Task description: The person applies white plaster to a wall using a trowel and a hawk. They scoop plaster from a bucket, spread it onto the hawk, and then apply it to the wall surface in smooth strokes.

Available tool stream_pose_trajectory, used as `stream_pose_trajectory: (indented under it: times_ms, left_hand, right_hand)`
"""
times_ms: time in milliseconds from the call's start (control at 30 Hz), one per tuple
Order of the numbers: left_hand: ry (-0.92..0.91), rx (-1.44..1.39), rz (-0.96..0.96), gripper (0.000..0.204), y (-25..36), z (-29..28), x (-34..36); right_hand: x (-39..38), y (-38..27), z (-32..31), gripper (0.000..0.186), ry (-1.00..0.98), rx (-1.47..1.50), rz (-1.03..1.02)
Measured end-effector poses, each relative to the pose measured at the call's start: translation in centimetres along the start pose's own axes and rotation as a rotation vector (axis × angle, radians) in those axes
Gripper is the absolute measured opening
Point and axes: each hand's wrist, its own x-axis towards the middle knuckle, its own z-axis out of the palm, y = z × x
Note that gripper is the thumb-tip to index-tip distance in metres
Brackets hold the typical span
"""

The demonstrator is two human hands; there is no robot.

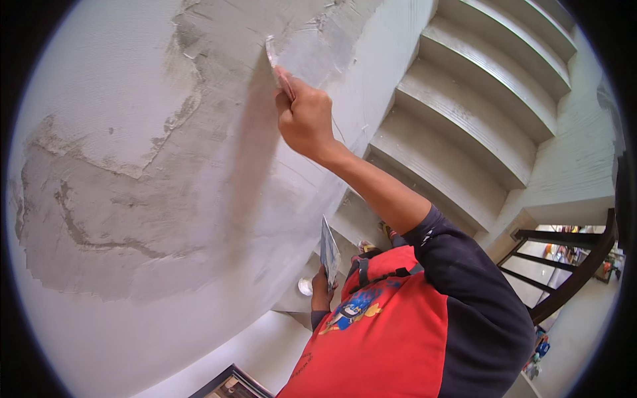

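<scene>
My right hand (306, 118) is raised at the wall and closed round the handle of a putty knife (271, 53). The knife's narrow, whitish edge is at the wall surface; whether it touches cannot be told. Lower down, near my body, my left hand (321, 292) is wrapped round a flat grey metal trowel (327, 249) with pale smears on it. Its handle is mostly hidden. The wall (166, 219) bears a broad grey patch of skim plaster with ragged, rough edges beside older white paint.
Concrete stairs (458, 119) climb along the wall at the upper right. A small white round thing (305, 286) sits beside my left hand. A dark stair railing (574, 285) stands at the right. At the bottom is a dark-framed object (229, 385).
</scene>
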Motion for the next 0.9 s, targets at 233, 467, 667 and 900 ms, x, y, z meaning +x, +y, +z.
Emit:
stream_pose_trajectory:
  times_ms: [233,467,667,900]
  left_hand:
    - [0.106,0.084,0.124,0.043,8.9,3.5,-0.2]
    - [0.030,-0.034,0.152,0.041,5.5,-2.7,4.4]
    - [0.041,-0.117,0.163,0.033,6.6,-1.0,-0.3]
    - [0.008,-0.047,0.188,0.034,6.3,-0.9,2.8]
  right_hand:
    - [1.4,5.0,0.5,0.025,0.134,0.242,-0.043]
    - [8.6,11.7,0.9,0.033,0.513,-0.095,-0.342]
    - [7.5,10.4,5.0,0.042,0.488,-0.152,-0.312]
    - [2.7,10.3,0.8,0.041,0.166,0.102,-0.339]
